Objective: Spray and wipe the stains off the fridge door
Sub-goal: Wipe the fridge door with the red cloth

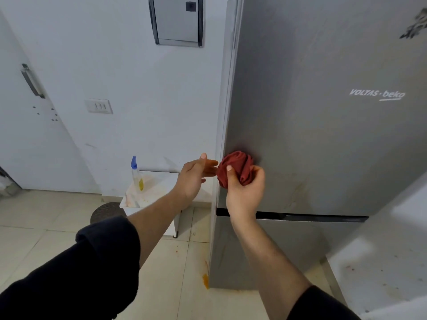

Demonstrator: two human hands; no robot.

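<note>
"VOLTAS · beko" lettering [377, 94] on grey fridge door [323, 146]

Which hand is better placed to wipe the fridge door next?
Right. The right hand grips the bunched red cloth just in front of the fridge door. The left hand is open and holds nothing, off the door's edge.

Fridge door [323, 135] cut off top and right; dark smear [414, 26] runs off right edge. Red cloth [235, 165] partly hidden by right hand [245, 192].
</note>
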